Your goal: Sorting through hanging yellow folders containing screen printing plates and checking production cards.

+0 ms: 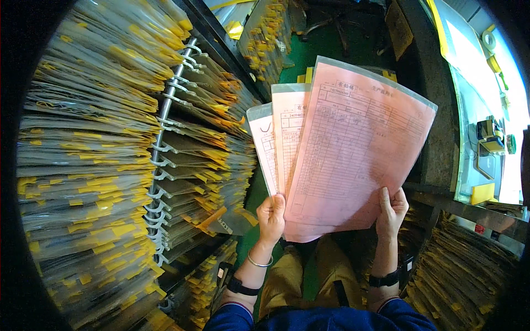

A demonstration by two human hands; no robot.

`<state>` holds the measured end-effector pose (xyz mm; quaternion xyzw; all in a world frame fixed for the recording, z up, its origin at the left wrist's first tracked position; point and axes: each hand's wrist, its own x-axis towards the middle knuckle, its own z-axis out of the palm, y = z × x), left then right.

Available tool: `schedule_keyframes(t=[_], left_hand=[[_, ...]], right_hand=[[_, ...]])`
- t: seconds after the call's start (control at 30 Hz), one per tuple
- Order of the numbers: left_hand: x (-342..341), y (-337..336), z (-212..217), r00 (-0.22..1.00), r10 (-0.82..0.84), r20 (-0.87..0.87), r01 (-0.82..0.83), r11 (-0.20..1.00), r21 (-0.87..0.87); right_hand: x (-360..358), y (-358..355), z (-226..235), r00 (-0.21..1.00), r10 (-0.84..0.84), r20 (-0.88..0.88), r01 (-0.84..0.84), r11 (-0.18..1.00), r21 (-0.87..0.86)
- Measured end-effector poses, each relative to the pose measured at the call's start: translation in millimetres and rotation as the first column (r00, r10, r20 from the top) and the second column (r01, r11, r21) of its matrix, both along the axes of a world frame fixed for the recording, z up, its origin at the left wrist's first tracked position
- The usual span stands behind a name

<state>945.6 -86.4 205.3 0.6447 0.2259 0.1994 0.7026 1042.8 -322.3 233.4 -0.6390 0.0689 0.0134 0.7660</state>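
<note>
Several printed forms in clear plastic sleeves are fanned out in front of me. On top lies a large pink form (353, 149); a second pink form (290, 110) shows behind it, and a whiter form (264, 132) with a dark check mark sticks out farthest left. My left hand (271, 218) pinches the lower left edges of the fan, thumb on top. At the lower right edge of the front pink form, my right hand (392, 209) grips it between thumb and fingers. The fingers of both hands are partly hidden behind the sleeves.
Dense rows of plastic sleeves with yellow tabs (94, 176) hang at my left on a metal rail (165, 116) with hooks. More hanging sleeves (464, 276) fill the lower right. A bright workbench (469, 143) holds tape rolls at right. A wheeled chair base (339, 27) stands ahead on green floor.
</note>
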Motion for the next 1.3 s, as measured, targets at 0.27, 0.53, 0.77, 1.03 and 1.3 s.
schedule_keyframes(t=[0.27, 0.53, 0.77, 1.03, 1.3], left_hand=[[-3, -1, 4, 1.0, -0.013, 0.018, 0.013, 1.0, -0.014], [-8, 0, 1, 1.0, 0.017, 0.017, -0.016, 0.999, -0.046], [-8, 2, 11, 0.999, -0.031, -0.008, 0.03, 0.997, -0.077], [-9, 2, 7, 0.999, -0.032, 0.036, 0.035, 0.995, -0.092], [-6, 2, 8, 0.998, -0.048, 0.047, 0.052, 0.994, -0.097]], right_hand=[[-5, 2, -2, 1.0, -0.013, 0.024, 0.013, 1.0, 0.009], [-11, -2, -9, 0.996, -0.052, 0.069, 0.051, 0.998, 0.02], [-8, -11, -16, 0.993, -0.1, 0.067, 0.089, 0.985, 0.15], [-9, -16, -17, 0.995, -0.071, 0.068, 0.059, 0.985, 0.163], [-7, -15, -17, 0.994, -0.073, 0.082, 0.058, 0.983, 0.173]])
